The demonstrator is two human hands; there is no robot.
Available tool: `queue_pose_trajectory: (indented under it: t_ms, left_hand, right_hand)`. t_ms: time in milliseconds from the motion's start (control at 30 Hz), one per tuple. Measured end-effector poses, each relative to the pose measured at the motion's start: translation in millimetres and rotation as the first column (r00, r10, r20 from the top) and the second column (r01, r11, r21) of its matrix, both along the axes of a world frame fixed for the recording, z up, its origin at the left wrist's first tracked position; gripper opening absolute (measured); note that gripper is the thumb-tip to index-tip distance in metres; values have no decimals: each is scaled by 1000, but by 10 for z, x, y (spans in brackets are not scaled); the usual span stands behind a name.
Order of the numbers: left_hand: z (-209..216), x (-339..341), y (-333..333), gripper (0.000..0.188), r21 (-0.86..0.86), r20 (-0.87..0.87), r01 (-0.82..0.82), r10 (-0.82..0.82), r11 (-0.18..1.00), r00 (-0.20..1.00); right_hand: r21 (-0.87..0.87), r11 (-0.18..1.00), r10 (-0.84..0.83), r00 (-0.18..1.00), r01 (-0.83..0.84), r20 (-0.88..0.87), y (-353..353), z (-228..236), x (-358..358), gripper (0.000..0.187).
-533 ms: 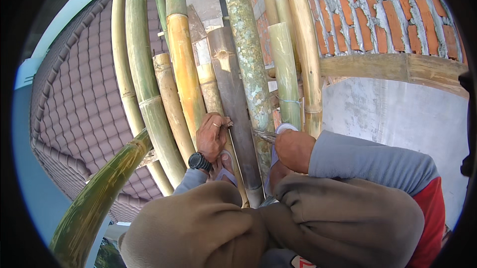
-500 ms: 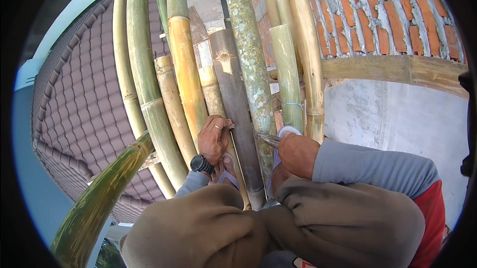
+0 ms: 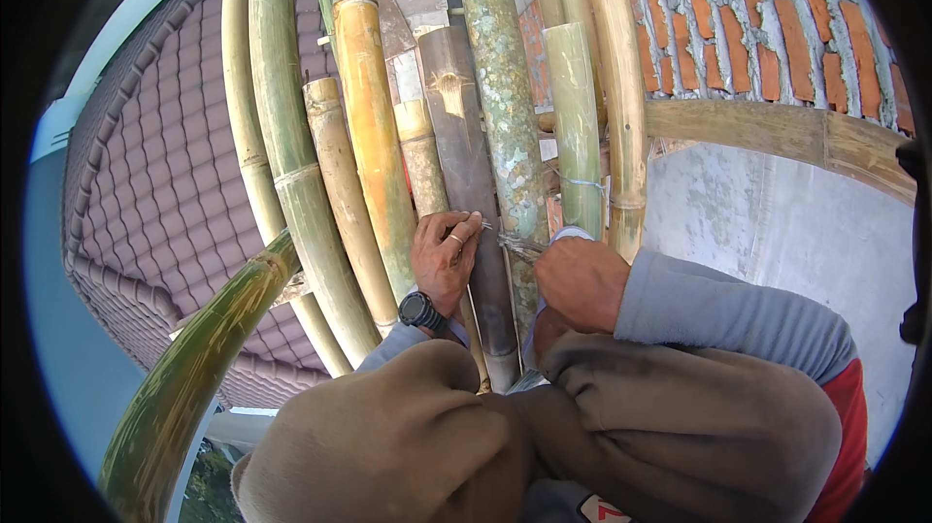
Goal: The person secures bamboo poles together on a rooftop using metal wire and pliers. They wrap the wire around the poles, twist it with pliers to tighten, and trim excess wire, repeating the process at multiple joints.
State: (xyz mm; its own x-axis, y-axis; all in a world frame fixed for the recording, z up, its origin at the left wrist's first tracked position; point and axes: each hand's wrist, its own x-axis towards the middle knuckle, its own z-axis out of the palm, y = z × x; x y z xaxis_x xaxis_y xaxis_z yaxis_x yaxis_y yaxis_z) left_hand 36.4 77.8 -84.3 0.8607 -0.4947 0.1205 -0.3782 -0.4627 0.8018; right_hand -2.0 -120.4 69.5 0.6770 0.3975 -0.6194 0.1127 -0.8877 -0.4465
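My left hand (image 3: 447,256), a ring on one finger and a dark watch on the wrist, is closed in a pinch. A short thin wire (image 3: 486,225) sticks out at its fingertips, over the dark bamboo pole (image 3: 474,174). To the right, my right hand (image 3: 581,280) is closed in a fist beside the lichen-spotted pole (image 3: 509,106). From it a narrow grey metal tool (image 3: 521,247), like pliers, reaches left across that pole; its handles are hidden in the fist. My sandalled feet are mostly hidden behind my hands and knees.
Several green and yellow bamboo poles (image 3: 282,86) run away from me. A short green one (image 3: 575,106) has thin wire round it. A thick green pole (image 3: 189,377) slants at lower left. Roof tiles (image 3: 165,164) lie left, a brick wall (image 3: 738,28) and grey sheet (image 3: 714,203) right.
My left hand has moved right and slightly up, onto the dark pole, and pinches the wire there. My right hand and the tool have shifted slightly up in the view.
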Motion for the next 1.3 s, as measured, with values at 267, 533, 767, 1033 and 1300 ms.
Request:
queue_pose_trajectory:
  t_ms: [267,533,767,1033,1300]
  left_hand:
    - [120,-99,62,55,244,83,176,-201,954,976]
    - [45,-90,-4,49,202,138,77,-106,976,985]
    - [34,-117,-10,34,129,128,-27,10,991,992]
    - [105,-145,7,27,-8,-192,-192,187,981,963]
    - [82,-8,47,19,17,-81,-13,15,1000,997]
  right_hand:
    - [57,998,-9,1000,10,-13,134,-25,184,18]
    - [-129,981,96,938,-146,-334,186,184,603,23]
    - [-277,944,185,983,-176,3,-267,427,479,23]
    - [350,900,-346,914,260,212,-355,-717,2,38]
    - [401,893,-365,848,204,384,-168,-1238,-90,45]
